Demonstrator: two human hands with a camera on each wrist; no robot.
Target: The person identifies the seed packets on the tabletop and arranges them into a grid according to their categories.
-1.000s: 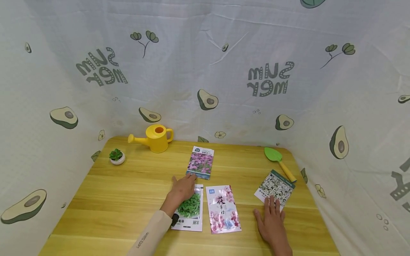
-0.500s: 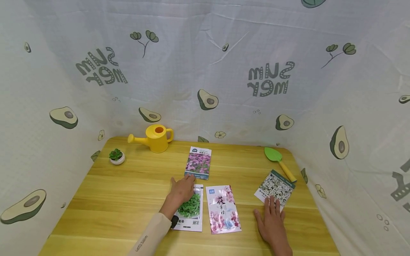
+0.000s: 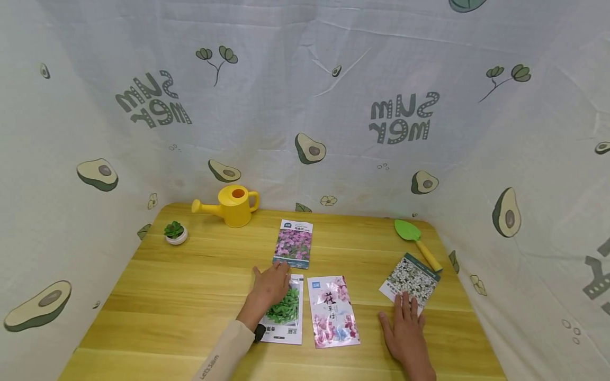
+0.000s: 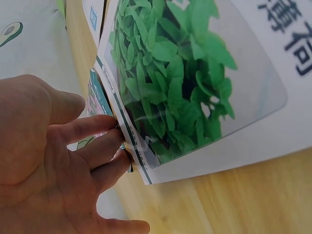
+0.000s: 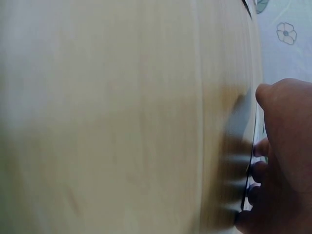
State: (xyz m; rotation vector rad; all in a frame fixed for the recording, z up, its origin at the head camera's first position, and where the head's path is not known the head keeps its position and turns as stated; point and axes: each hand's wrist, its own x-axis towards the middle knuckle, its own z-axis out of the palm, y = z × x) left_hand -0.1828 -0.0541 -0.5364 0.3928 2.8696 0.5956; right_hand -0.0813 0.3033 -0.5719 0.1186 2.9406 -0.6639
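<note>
With its fingertips on the lower edge of a purple-flower seed packet [image 3: 294, 244], my left hand [image 3: 270, 286] stays flat, fingers extended. Below that hand lies a green-leaf seed packet [image 3: 286, 309], partly covered by the hand and wrist. The left wrist view shows the fingers reaching past the green-leaf packet's top edge [image 4: 170, 73]. On the right, fingertips of my right hand [image 3: 406, 336] rest on the lower end of a tilted white-flower seed packet [image 3: 412, 280]. A pink blossom seed packet [image 3: 332, 315] lies between the hands, untouched.
At the back left of the wooden table [image 3: 157, 296] stands a yellow watering can [image 3: 235, 207]. A small potted succulent [image 3: 175, 233] sits near the left edge. Beyond the white-flower packet lies a green trowel [image 3: 409, 230] with a yellow handle. A patterned cloth [image 3: 267, 106] surrounds the table.
The purple-flower packet has slid a little to the left and slightly nearer under my left fingertips. The right hand and the other packets stay where they were.
</note>
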